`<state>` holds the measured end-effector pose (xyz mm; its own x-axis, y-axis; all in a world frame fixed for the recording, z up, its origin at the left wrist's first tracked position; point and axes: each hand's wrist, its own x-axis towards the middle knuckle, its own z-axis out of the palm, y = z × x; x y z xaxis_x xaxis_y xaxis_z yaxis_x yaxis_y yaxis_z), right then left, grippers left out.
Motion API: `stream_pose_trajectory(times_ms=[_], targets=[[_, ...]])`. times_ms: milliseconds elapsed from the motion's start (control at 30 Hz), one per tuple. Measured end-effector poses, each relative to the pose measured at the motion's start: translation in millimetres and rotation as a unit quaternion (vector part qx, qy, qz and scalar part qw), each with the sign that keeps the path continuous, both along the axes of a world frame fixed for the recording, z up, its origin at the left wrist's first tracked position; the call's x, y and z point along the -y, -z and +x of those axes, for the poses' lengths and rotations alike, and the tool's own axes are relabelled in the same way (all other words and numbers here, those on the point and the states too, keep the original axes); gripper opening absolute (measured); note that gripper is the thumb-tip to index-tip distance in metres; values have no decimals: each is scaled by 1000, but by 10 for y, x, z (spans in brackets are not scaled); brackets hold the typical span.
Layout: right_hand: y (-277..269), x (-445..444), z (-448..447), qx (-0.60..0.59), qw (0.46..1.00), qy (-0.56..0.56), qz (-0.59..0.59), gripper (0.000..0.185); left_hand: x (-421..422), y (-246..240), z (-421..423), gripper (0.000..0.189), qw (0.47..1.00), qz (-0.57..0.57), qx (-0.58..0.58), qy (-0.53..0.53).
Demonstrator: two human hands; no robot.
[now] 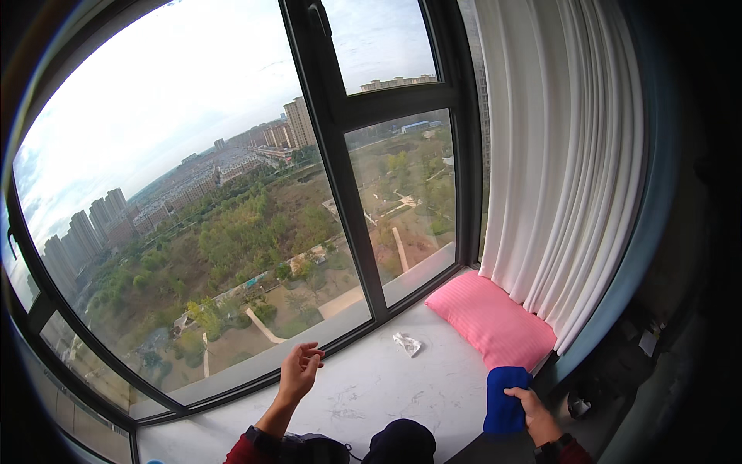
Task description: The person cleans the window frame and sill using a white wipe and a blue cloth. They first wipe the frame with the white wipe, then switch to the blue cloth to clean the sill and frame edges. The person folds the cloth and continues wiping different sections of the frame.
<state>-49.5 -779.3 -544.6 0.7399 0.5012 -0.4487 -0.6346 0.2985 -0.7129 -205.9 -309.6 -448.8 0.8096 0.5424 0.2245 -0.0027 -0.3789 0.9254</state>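
In my right hand (540,414) is a folded blue cloth (503,400), gripped at its right side with the thumb on top. The cloth is held in front of the near end of a pink striped pillow (493,319); whether they touch, I cannot tell. My left hand (300,371) is raised with loosely curled fingers and holds nothing. It appears in front of the lower window frame (342,342). Below both hands spreads a white marbled windowsill (371,377). On it lies a crumpled white tissue (407,344), between my left hand and the pillow.
White curtains (539,174) hang at the right, their lower edge behind the pillow. A dark window mullion (342,174) rises between the glass panes. My dark-clothed knee (403,441) is at the sill's near edge. A dark bin-like container (579,400) stands low at the right.
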Motion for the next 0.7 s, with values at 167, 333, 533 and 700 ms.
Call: stream_pose_trajectory(times_ms=[167,333,533,700], targets=[[-2668,-1746,1696,271,953,-137,-14,52,-803,-1418,1118,30,997,57,35,33],[-3842,-2800,2216,165,978,-125,34,44,-1058,-2296,1661,33,994,75,-83,13],[-4160,-2767,2415,160,983,-84,34,45,-1183,-3812,2418,40,985,160,-10,64],[-4648,-2447,2815,64,994,-69,59,46,-1159,-4739,3413,49,978,178,91,61]])
